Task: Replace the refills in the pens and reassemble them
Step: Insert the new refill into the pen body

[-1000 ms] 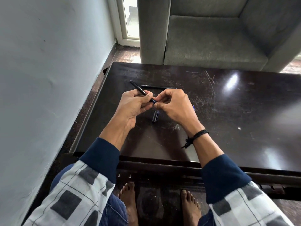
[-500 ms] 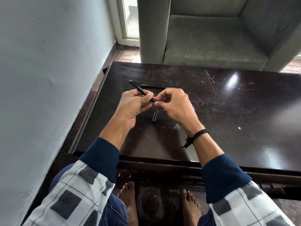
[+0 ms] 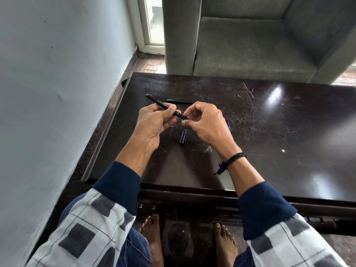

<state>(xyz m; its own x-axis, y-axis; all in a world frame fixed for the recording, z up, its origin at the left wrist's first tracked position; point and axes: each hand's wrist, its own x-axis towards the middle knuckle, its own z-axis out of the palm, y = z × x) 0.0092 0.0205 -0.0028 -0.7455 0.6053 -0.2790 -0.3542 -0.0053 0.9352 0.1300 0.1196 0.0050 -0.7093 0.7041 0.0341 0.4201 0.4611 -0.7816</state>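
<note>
My left hand (image 3: 154, 122) grips a black pen barrel (image 3: 157, 101) that slants up to the left above the dark table (image 3: 269, 135). Its lower end meets my right hand (image 3: 204, 122), whose thumb and forefinger pinch at that tip; what they hold is too small to make out. Below the hands two short black pen parts (image 3: 183, 136) lie side by side on the table. A second black pen (image 3: 180, 101) lies flat behind the hands. A bit of blue (image 3: 228, 127) shows at the right edge of my right hand.
A grey armchair (image 3: 250, 45) stands beyond the table's far edge. A pale wall (image 3: 57, 93) runs close along the left side. My bare feet (image 3: 152, 236) are under the table's front rail. The table's right half is scratched and glossy.
The hands stay together over the same spot; the fingers have shifted only slightly on the pen barrel's lower end.
</note>
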